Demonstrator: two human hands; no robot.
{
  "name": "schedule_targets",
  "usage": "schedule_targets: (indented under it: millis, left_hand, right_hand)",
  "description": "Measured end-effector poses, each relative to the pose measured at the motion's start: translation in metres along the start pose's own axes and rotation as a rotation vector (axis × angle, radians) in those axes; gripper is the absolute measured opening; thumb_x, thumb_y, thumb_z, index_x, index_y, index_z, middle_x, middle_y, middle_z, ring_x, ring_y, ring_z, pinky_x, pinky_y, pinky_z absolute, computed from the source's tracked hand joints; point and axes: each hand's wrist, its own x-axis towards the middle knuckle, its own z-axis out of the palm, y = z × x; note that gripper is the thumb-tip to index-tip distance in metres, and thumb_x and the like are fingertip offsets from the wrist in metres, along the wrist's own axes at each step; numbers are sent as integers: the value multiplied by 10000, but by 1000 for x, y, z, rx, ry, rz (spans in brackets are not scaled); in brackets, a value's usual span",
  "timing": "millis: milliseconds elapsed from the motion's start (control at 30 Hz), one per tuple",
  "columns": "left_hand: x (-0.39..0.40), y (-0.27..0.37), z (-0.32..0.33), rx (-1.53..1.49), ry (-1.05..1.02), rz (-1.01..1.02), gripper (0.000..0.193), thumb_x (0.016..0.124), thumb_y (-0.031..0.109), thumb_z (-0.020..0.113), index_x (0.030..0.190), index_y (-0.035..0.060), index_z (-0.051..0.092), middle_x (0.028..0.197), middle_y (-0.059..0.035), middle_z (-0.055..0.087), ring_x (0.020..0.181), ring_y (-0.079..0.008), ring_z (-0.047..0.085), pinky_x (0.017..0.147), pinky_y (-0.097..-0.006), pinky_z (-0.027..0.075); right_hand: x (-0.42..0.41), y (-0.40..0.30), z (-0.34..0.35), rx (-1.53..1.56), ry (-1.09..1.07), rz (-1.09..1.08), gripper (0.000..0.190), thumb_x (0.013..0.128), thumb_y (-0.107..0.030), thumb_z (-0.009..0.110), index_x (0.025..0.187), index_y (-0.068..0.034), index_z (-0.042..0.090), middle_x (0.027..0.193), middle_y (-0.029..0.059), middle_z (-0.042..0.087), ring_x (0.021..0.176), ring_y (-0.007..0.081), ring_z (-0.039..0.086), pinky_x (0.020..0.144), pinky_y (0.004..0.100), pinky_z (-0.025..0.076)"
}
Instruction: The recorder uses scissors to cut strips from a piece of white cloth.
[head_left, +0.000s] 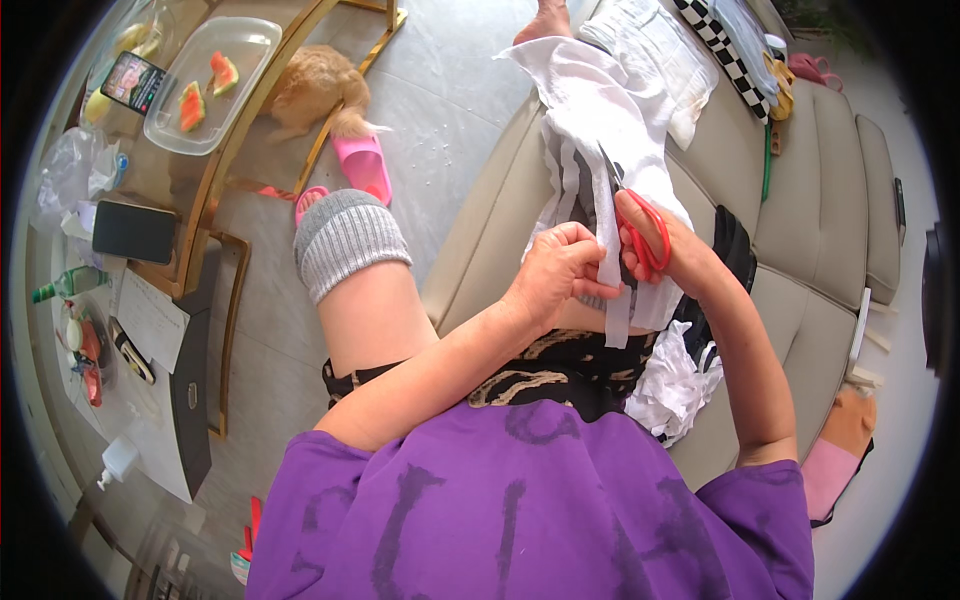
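Observation:
My right hand (660, 240) holds scissors (651, 232) with red handles, their blades partly hidden in white cloth. The white cloth (607, 90) lies over my raised leg on the sofa, its near part cut into long strips. Between its fingers my left hand (559, 262) pinches one narrow white strip (609, 247), whose end hangs over my lap. Beside my hip rests a crumpled heap of white cloth pieces (675, 386), partly on black fabric.
A beige sofa (802, 165) carries folded cloth and a checkered item. To the left, a glass table with a gold frame (217, 165) bears a plastic tray (255, 37) with watermelon and phones. A furry animal (319, 86) lies near a pink slipper (364, 165).

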Motion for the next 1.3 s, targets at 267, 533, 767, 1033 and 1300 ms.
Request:
schedule_targets:
  millis: [267,533,767,1033,1300]
  left_hand:
    - [1,0,-6,-4,-18,-32,51,850,81,547,827,47,516,827,-66,594,735,-170,610,685,-345,575]
    - [18,19,-23,669,257,338,200,878,135,576,1024,1,592,948,-60,606,894,-116,560,792,-272,469]
    - [69,60,-45,453,405,334,310,908,272,540,1079,16,569,1035,-61,585,959,-156,539,849,-302,426]
    - [114,98,-27,500,169,212,252,889,307,578,1026,96,600,986,-7,577,918,-124,515,835,-286,369]
    - [106,114,11,399,-169,327,215,893,205,582,1022,40,628,868,-29,650,784,-106,609,761,-268,463]
  right_hand:
    - [6,-7,-6,-180,25,14,602,858,-604,498,636,-45,524,531,15,504,415,90,464,404,232,349]
    - [8,-5,-17,-183,-33,-97,592,892,-548,488,563,-56,494,465,9,474,406,79,435,411,239,328]
    - [5,3,-20,-78,-60,-178,526,947,-482,425,612,-79,461,483,-17,463,410,50,415,414,199,308]
    - [-3,8,-23,142,-14,-198,478,945,-471,436,671,-81,476,496,-7,469,416,57,424,414,200,317]
    - [-8,34,-32,400,-19,-423,477,955,-460,425,679,-76,488,512,-8,484,440,64,449,447,206,362]
